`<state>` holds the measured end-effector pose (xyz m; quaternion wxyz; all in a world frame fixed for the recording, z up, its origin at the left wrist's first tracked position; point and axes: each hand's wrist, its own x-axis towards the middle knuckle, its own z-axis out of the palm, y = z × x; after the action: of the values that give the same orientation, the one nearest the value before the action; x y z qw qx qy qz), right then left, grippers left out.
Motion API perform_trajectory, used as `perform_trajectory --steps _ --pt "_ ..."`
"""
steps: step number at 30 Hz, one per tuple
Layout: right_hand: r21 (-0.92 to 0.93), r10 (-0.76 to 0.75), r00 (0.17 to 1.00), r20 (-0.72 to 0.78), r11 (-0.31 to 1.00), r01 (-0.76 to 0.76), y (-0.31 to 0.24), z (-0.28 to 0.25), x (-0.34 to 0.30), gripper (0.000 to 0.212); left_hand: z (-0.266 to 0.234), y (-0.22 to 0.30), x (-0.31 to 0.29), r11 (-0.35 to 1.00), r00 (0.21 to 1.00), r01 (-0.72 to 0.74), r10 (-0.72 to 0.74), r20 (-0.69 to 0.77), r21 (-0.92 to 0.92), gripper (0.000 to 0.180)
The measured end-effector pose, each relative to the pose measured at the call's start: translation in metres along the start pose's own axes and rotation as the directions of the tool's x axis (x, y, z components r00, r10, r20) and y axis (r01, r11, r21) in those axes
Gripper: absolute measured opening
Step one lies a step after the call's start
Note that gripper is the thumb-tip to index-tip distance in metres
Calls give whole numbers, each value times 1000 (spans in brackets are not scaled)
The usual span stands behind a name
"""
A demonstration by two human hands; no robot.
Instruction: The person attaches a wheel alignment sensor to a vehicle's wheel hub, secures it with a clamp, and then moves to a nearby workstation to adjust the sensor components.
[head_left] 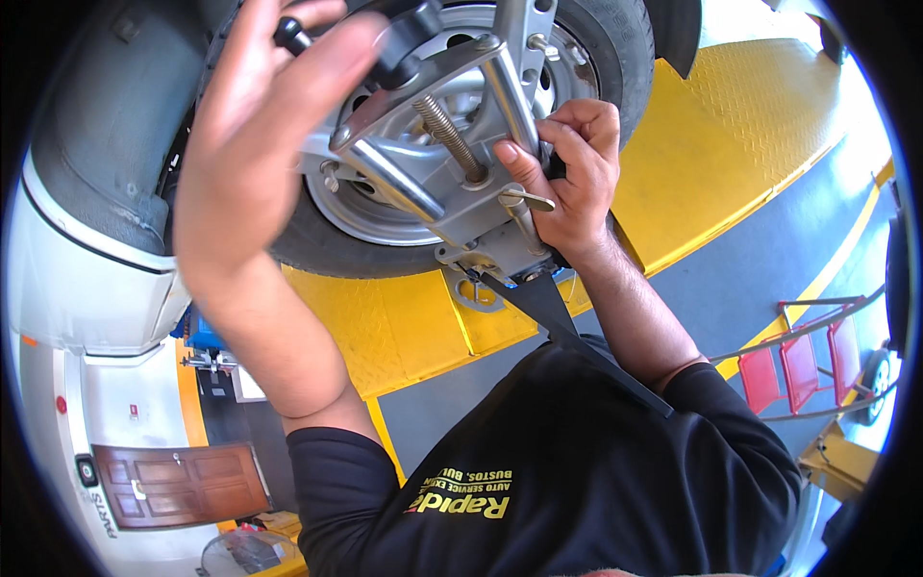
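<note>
A silver metal wheel clamp (468, 219) lies across the face of a car wheel (380, 226). It has two bright rods, a threaded screw (450, 139) between them and a black lobed knob (409, 48) at the upper end. My left hand (255, 135), blurred by motion, is at this knob, thumb and fingers on either side of one lobe; it hides part of the knob. On the right side of the clamp, my right hand (577, 173) is closed about its right rod and edge, with the thumb in front. Below the thumb sticks out a small flat lever (529, 199).
The tyre (630, 58) stands by a yellow ramp (711, 173). White bodywork (96, 279) is at left. A black strap (577, 346) hangs from the clamp over my shirt. Red chairs (798, 370) stand at right, a brown door (183, 486) at lower left.
</note>
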<state>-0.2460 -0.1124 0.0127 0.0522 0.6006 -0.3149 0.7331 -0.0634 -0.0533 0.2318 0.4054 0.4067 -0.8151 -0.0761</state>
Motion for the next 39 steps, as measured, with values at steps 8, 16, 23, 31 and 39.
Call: perform_trajectory --steps 8,16,23,31,39 --pt "16 35 999 18 999 -35 1 -3 6 42 23 23 0 961 973 201 -172 -155 189 52" --pt "52 25 1000 -10 998 -25 2 -1 6 40 2 -24 14 977 993 -104 114 43 -185 59" --pt "60 33 999 -19 998 -32 2 -3 9 39 17 4 6 985 985 0 30 -169 174 48" --pt "41 10 1000 -14 999 -10 4 -2 4 41 1 26 17 989 989 -22 42 139 -144 45" --pt "19 -5 1000 -31 1000 5 9 10 -11 20 -10 20 -13 1000 891 -23 24 454 -8 51"
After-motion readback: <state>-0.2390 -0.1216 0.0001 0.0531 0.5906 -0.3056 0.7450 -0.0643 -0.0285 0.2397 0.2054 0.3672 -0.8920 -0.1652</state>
